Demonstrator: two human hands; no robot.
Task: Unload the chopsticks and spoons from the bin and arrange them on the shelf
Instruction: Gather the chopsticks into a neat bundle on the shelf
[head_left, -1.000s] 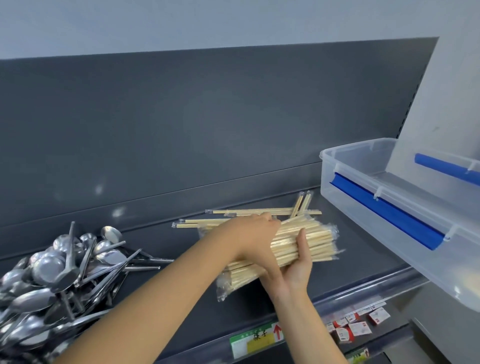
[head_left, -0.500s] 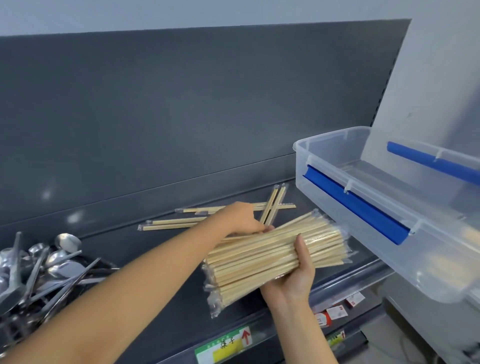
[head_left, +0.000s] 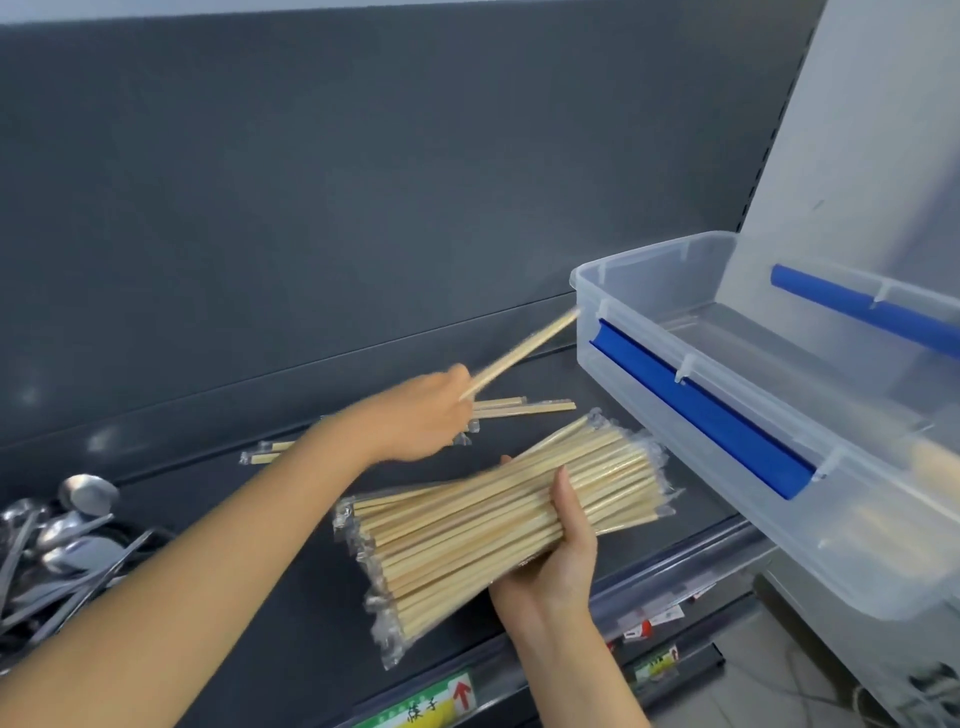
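The right hand (head_left: 550, 561) cradles the bundle (head_left: 498, 525) from below, freeing the left hand (head_left: 415, 415) to pinch one pair (head_left: 519, 353) above the shelf (head_left: 291, 597), probably for laying beside the others.

Shop aisle, dark metal retail shelf (head_left: 291, 618) w/ back panel, price labels (head_left: 423, 706) on front rail, stock laid out

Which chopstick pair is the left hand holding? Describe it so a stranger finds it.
Start at the clear plastic bin on the right. A single pale wooden chopstick pair slants from its corner down to the left hand. Unlike the pairs lying on the shelf, it is lifted.
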